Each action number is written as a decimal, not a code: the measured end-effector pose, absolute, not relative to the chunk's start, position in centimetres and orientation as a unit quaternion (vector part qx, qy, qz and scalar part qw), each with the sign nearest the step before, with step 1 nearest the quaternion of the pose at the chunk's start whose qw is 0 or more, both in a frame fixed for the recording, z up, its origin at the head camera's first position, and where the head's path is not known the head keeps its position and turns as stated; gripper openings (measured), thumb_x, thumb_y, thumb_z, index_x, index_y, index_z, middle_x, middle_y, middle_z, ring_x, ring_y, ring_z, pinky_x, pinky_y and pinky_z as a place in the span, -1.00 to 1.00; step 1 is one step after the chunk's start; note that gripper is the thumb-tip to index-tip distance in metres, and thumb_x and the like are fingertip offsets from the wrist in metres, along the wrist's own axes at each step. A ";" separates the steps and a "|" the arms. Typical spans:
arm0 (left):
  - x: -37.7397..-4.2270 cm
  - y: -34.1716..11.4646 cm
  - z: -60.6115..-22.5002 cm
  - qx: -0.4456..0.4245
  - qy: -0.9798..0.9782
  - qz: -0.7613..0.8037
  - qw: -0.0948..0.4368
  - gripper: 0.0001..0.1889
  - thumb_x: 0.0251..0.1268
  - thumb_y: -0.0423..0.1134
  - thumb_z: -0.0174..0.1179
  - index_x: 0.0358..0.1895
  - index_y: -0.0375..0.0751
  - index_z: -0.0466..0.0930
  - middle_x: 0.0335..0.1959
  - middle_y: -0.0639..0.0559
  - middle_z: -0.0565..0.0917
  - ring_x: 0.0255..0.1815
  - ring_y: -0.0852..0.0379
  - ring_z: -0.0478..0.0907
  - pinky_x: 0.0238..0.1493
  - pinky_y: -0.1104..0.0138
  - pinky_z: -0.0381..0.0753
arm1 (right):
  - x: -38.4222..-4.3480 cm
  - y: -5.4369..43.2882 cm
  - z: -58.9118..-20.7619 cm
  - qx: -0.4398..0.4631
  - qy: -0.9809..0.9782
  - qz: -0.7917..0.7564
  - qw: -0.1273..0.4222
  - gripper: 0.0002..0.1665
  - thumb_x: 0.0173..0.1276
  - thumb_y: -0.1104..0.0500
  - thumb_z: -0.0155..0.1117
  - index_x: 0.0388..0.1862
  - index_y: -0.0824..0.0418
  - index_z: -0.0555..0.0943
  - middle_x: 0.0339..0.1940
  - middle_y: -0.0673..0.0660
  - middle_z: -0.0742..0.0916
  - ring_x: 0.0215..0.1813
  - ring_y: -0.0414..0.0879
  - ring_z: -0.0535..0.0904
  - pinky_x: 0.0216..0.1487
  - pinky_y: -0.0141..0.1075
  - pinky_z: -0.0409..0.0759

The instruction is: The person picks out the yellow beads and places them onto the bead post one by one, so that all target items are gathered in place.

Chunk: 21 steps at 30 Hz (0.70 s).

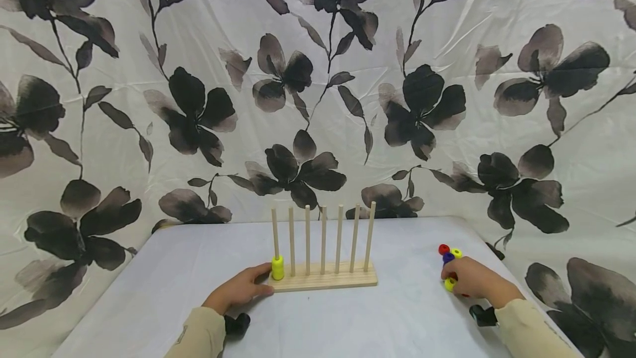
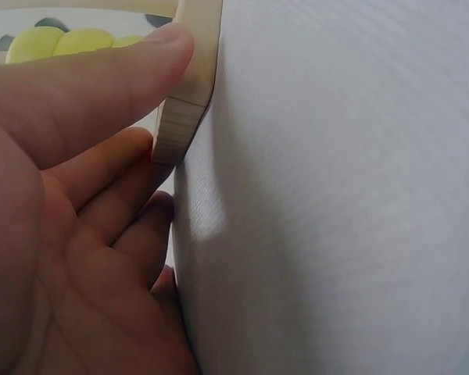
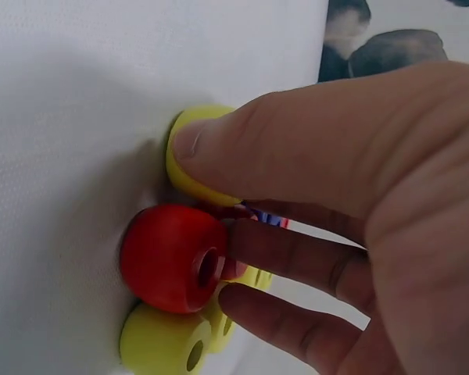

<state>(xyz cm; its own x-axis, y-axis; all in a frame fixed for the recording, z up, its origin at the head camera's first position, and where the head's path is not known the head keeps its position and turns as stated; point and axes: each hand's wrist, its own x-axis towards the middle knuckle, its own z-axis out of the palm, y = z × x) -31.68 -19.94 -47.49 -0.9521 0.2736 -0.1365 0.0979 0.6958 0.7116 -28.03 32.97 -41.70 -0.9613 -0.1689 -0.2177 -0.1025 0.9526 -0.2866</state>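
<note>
The left hand (image 1: 243,288), half-closed, grips the end of the wooden rack (image 1: 328,279), presumably steadying it, while the right hand (image 1: 474,278), loosely curled, pinches a yellow bead (image 3: 189,180).

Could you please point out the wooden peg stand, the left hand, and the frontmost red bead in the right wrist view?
Wooden peg stand (image 1: 330,281): head view, bare top of its base.
Left hand (image 1: 240,290): head view, back of the hand.
Red bead (image 3: 166,256): right wrist view, its rounded side.
</note>
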 end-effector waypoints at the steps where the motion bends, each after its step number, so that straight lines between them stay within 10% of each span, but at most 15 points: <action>1: -31.7 -19.9 -47.5 0.100 0.914 0.376 0.116 -0.24 0.12 -0.06 0.37 0.41 -0.17 0.33 0.43 -0.19 0.36 0.50 -0.29 0.15 0.45 -0.22 0.10 | -28.0 32.9 -41.7 -0.070 0.981 -0.138 0.119 -0.74 0.12 0.33 0.40 -0.20 0.11 0.69 -0.19 0.03 0.69 -0.15 -0.04 0.48 0.10 0.10 0.55; 21: -31.5 -20.1 -47.5 0.108 0.908 0.389 0.111 -0.26 0.07 -0.09 0.41 0.37 -0.18 0.39 0.44 -0.22 0.34 0.50 -0.31 0.14 0.45 -0.23 0.09 | -29.1 30.4 -40.3 -0.154 0.969 -0.188 0.037 -0.69 0.16 0.31 0.37 -0.07 0.20 0.70 -0.21 0.00 0.64 -0.19 -0.12 0.52 -0.08 -0.14 0.62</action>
